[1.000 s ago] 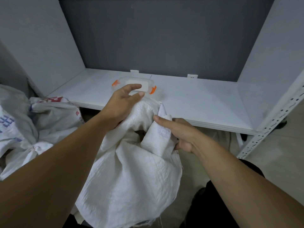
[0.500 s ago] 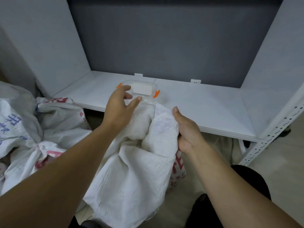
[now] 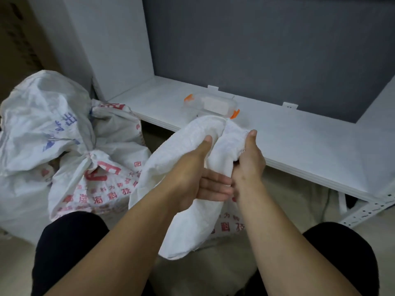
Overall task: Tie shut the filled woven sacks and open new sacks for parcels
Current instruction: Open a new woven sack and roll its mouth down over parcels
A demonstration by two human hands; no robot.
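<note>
Both your hands are clenched on the empty white sack [image 3: 192, 227], bunched into a soft roll just in front of the shelf [image 3: 299, 146]: your left hand [image 3: 190, 176] pinches it thumb-on-top, and your right hand [image 3: 249, 163] wraps around it. It looks light, limp and slightly slick, so expect it to crumple and slide rather than hold its shape. Take hold at the ragged edge nearest the shelf, likely the mouth, one layer per hand.

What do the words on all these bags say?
"科技": that is how the end of the red line on the tied sack seems to read; its other red print is too blurred.
Blue characters on the left sack: too blurred to read.
Plain white sack: no print shows.
</note>
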